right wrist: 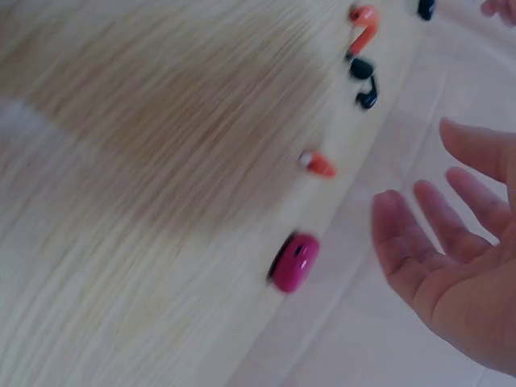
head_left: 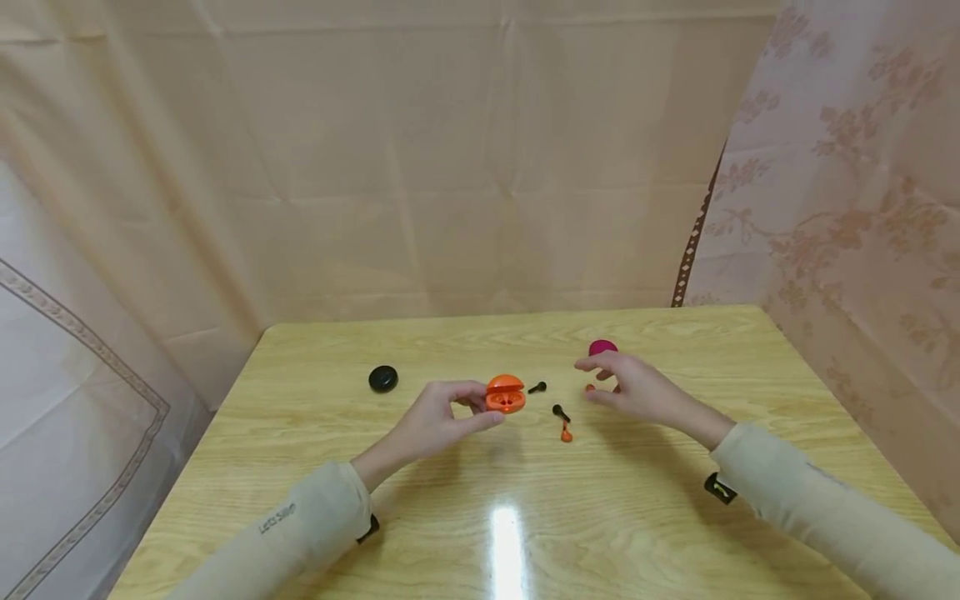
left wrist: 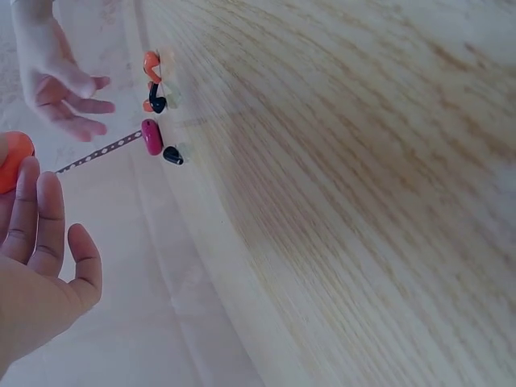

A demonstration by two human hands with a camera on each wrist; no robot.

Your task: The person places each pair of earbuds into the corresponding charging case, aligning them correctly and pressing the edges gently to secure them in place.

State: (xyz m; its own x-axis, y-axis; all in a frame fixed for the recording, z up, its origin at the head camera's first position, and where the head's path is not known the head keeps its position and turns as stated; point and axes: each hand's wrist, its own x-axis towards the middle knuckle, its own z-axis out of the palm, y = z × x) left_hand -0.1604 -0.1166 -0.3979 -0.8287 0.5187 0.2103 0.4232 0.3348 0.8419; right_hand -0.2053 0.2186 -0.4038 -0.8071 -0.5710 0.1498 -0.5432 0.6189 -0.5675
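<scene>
My left hand [head_left: 441, 417] grips an orange earbud case [head_left: 506, 403] between thumb and fingers, its lid raised and its inside facing me. In the left wrist view only part of that case shows, at the left edge. To the right, my right hand [head_left: 637, 387] hovers over the table with fingers spread and nothing held. An orange earbud [right wrist: 321, 165] lies on the wood near its fingertips, partly hidden by the hand in the head view. Just beyond sits a magenta case [right wrist: 295, 263]. Between the hands, another orange earbud [head_left: 566, 434] lies end to end with a black earbud [head_left: 560, 412].
A second black earbud [head_left: 537, 387] lies just right of the orange case. Off to the left on the wooden table [head_left: 300, 433] is a round black case [head_left: 383, 379]. A beige curtain [head_left: 450, 167] hangs behind the table's far edge.
</scene>
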